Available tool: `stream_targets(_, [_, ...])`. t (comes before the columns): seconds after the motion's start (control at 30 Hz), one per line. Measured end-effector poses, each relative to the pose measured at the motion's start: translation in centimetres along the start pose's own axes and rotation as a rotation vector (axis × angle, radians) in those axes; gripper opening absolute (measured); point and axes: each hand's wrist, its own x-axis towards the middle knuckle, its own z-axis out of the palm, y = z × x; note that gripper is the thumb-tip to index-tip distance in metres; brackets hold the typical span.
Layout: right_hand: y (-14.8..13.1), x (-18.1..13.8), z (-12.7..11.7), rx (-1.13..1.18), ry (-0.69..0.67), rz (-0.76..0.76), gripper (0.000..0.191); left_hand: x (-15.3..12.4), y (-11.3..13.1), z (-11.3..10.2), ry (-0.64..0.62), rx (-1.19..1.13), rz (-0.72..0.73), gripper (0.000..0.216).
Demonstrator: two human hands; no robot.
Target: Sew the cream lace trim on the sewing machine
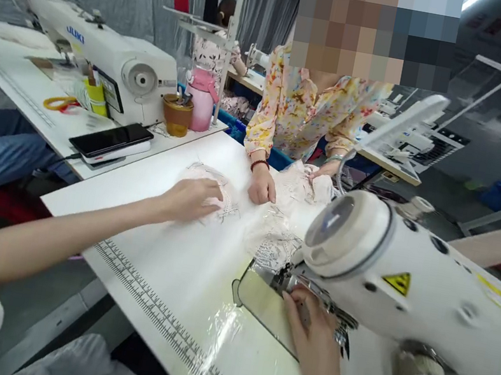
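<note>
My left hand (195, 199) is at the middle of the white sewing table (154, 264), its bent fingers closed on a thin pale fabric piece (228, 202) with loose dark thread ends. Some blur hides the fingertips' exact grip. My right hand (314, 334) is beside the presser foot and needle area of the white sewing machine (366, 247), thumb and fingers apart, partly behind metal parts. A bunched pale printed fabric (275, 250) lies just behind the needle plate (267, 297).
Across the table a person in a floral shirt (312, 114) has both hands on a pale fabric pile (301, 187). On the left stand another sewing machine (104, 55), a phone (111, 140), a brown cup (176, 115) and a pink bottle (201, 101). A ruler strip (168, 322) runs along the near edge.
</note>
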Motion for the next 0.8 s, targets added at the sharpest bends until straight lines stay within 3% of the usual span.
stream_targets(0.1, [-0.8,-0.1,-0.4,0.047,0.039,0.038,0.030,-1.6,1.2,0.6,-0.059,0.022,-0.032,0.016])
stream_targets(0.27, [-1.2,-0.4,-0.8,0.051,0.088,-0.009,0.032,-1.2,2.4,0.4,-0.085,-0.041,-0.180,0.026])
stream_targets(0.57, [-1.0,-0.5,-0.6,0.080,0.122,-0.045,0.034,0.1,1.2,-0.5,-0.013,-0.477,-0.504,0.034])
stream_targets(0.67, [-1.0,-0.5,-0.6,0.069,0.130,-0.054,0.031,1.0,0.7,-2.0,0.101,-0.699,-0.573,0.035])
stream_targets(0.8, [-1.1,-0.4,-0.7,0.059,0.150,-0.047,0.029,2.1,0.7,-6.2,0.213,-0.946,-0.524,0.034])
